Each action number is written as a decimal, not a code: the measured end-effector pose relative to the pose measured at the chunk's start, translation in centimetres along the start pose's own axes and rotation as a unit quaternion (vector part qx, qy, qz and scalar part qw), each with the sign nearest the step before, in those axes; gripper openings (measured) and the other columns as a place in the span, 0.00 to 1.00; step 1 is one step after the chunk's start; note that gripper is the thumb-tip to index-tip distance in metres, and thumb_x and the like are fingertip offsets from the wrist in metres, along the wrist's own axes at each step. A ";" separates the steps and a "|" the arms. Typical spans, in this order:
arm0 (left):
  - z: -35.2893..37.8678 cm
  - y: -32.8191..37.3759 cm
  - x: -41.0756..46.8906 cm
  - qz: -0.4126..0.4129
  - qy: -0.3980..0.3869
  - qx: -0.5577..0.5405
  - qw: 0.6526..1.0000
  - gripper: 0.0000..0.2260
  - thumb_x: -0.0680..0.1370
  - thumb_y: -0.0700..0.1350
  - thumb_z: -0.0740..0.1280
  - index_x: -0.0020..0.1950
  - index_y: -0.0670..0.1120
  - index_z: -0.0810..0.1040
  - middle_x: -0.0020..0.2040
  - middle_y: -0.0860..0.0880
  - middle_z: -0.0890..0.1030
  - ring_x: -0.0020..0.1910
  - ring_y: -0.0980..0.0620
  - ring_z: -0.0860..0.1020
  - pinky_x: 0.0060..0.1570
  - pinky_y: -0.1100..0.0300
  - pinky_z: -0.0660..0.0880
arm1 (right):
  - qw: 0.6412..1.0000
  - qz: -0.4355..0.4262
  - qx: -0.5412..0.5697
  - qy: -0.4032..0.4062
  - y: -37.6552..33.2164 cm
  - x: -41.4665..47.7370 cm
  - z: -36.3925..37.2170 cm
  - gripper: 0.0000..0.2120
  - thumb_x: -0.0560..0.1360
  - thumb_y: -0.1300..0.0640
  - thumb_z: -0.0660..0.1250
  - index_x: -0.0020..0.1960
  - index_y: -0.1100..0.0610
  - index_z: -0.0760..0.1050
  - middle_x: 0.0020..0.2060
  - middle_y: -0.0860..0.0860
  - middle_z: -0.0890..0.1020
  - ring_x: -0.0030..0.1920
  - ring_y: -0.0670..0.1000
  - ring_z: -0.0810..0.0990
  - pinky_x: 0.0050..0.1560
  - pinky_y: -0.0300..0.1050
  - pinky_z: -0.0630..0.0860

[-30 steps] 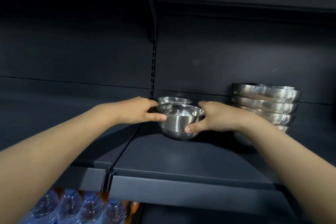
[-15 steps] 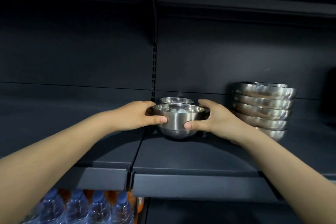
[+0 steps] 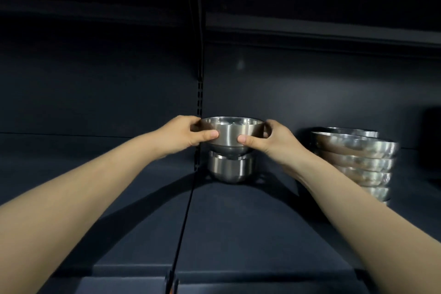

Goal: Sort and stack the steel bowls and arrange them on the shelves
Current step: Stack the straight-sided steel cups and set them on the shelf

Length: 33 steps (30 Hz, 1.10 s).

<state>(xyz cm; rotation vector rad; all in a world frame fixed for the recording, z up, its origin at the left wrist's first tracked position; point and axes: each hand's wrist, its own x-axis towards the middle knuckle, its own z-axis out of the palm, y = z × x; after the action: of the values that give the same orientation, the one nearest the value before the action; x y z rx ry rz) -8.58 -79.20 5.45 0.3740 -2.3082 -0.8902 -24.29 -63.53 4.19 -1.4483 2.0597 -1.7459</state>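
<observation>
A small steel bowl (image 3: 228, 133) is held upright between both my hands, thumbs on its front wall. My left hand (image 3: 185, 133) grips its left side and my right hand (image 3: 267, 139) its right side. Its base sits in or just above the mouth of a second small steel bowl (image 3: 230, 169) standing on the dark shelf (image 3: 238, 222); I cannot tell whether they touch. To the right, a stack of several wider steel bowls (image 3: 356, 160) stands on the same shelf, partly behind my right forearm.
A slotted upright post (image 3: 200, 102) divides the shelf bays just left of the bowls. Another dark shelf (image 3: 310, 33) runs overhead. Bare shelf surface lies left of the post and in front of the bowls.
Both hands lifted the small bowl off the shelf and moved it back over the second small bowl behind it. The view tilted up, so the water bottles below left the frame.
</observation>
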 end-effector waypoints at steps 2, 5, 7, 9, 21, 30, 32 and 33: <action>0.6 -0.9 1.8 -0.009 -0.011 -0.004 1.000 0.16 0.68 0.56 0.71 0.53 0.50 0.80 0.51 0.52 0.82 0.53 0.53 0.80 0.58 0.58 0.76 | 1.000 0.010 0.018 -0.004 0.9 1.5 0.3 0.28 0.63 0.50 0.79 0.59 0.59 0.75 0.49 0.48 0.82 0.48 0.45 0.80 0.41 0.32 0.74; 2.0 -2.9 3.8 -0.032 -0.021 -0.019 0.999 0.13 0.74 0.50 0.69 0.56 0.47 0.79 0.52 0.52 0.81 0.54 0.54 0.78 0.58 0.62 0.73 | 0.998 0.045 0.050 -0.004 2.6 3.3 1.0 0.24 0.65 0.55 0.78 0.58 0.61 0.77 0.47 0.50 0.83 0.43 0.43 0.80 0.32 0.27 0.73; 2.9 -4.4 4.7 -0.053 -0.023 -0.029 0.998 0.11 0.74 0.50 0.69 0.55 0.48 0.78 0.55 0.50 0.81 0.57 0.53 0.78 0.63 0.59 0.71 | 0.997 0.057 0.056 -0.004 3.7 4.1 1.3 0.23 0.65 0.56 0.78 0.57 0.61 0.77 0.47 0.51 0.83 0.44 0.45 0.81 0.34 0.29 0.74; 3.6 -5.4 5.1 -0.075 -0.027 -0.030 0.996 0.12 0.75 0.52 0.68 0.56 0.48 0.77 0.56 0.50 0.80 0.60 0.52 0.77 0.66 0.55 0.70 | 0.997 0.063 0.045 -0.011 4.5 4.6 1.5 0.21 0.66 0.56 0.78 0.56 0.61 0.78 0.46 0.50 0.83 0.45 0.47 0.81 0.38 0.33 0.74; 5.6 -6.5 4.6 -0.146 -0.077 -0.120 0.979 0.25 0.76 0.53 0.65 0.72 0.54 0.62 0.68 0.54 0.71 0.66 0.52 0.71 0.63 0.52 0.72 | 0.989 0.104 0.061 -0.089 6.8 4.3 2.6 0.11 0.71 0.56 0.74 0.48 0.50 0.73 0.45 0.45 0.80 0.45 0.44 0.78 0.38 0.39 0.73; 5.5 -6.0 3.6 -0.158 -0.049 -0.132 0.977 0.26 0.76 0.51 0.67 0.72 0.52 0.62 0.67 0.52 0.72 0.65 0.51 0.72 0.61 0.51 0.74 | 0.988 0.095 0.068 -0.099 7.0 4.1 3.0 0.19 0.65 0.62 0.78 0.53 0.55 0.77 0.49 0.50 0.82 0.50 0.50 0.81 0.54 0.46 0.77; 4.8 -5.8 2.8 -0.157 -0.045 -0.126 0.979 0.25 0.76 0.50 0.67 0.71 0.52 0.63 0.66 0.51 0.73 0.63 0.51 0.74 0.61 0.51 0.75 | 0.991 0.087 0.029 -0.097 6.4 3.6 3.4 0.28 0.63 0.62 0.79 0.60 0.56 0.73 0.52 0.50 0.81 0.52 0.50 0.80 0.50 0.42 0.77; 4.3 -5.5 2.2 -0.156 -0.042 -0.122 0.979 0.24 0.76 0.50 0.67 0.70 0.51 0.64 0.65 0.51 0.73 0.63 0.51 0.74 0.60 0.52 0.75 | 0.992 0.081 0.011 -0.095 5.9 3.3 3.5 0.30 0.62 0.60 0.80 0.61 0.55 0.72 0.53 0.49 0.80 0.52 0.49 0.80 0.45 0.40 0.77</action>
<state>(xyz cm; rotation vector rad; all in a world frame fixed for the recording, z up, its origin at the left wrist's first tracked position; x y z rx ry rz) -12.88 -82.08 0.26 0.6124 -2.2154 -1.3525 -27.49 -68.90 -0.15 -1.3421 1.9929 -1.5037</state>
